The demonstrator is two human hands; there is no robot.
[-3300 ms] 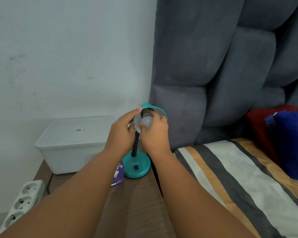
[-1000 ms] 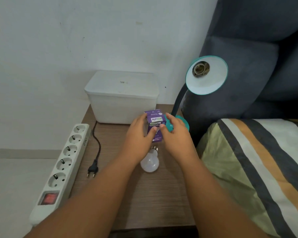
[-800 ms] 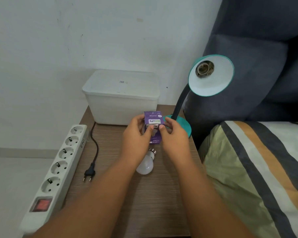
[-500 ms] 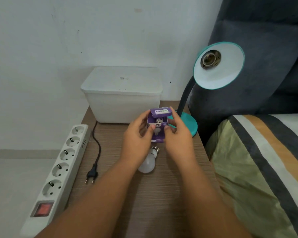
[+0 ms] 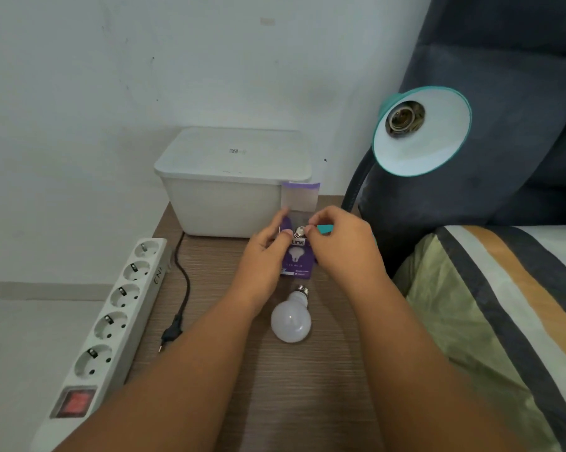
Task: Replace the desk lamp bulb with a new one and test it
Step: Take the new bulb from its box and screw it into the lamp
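In the head view, a purple bulb box (image 5: 296, 261) is held upright at the centre of the frame, above a brown wooden bedside table (image 5: 307, 386). The left hand (image 5: 263, 252) is wrapped around the box's left side, its thumb pressed on the front face. The box's top flap (image 5: 300, 197) is folded up and open, showing its pale inner side. In the opening, the metal screw base of the new bulb (image 5: 299, 230) is seen. The right hand (image 5: 343, 243) is placed at the box's right side, and its thumb and forefinger are pinched narrow on that screw base.

Just below the box, near the left wrist, the old white bulb (image 5: 290, 321) is laid on its side on the table, its threaded end turned toward the box; it is touched by neither hand.

At the upper right of the frame, the teal lamp shade (image 5: 422, 132) is turned toward the camera and its socket (image 5: 405, 117) is seen without a bulb. The black gooseneck (image 5: 356, 184) is seen running down behind the right hand, and a sliver of the teal lamp base (image 5: 325, 228) shows beside the fingers.

Behind the box, a white lidded plastic container (image 5: 229, 184) is set against the wall. At the lower left, a white power strip (image 5: 112, 321) with a red switch is seen, and a black plug (image 5: 170, 336) is lying unplugged on the table beside it. A striped bedcover (image 5: 503, 321) is seen at the right.
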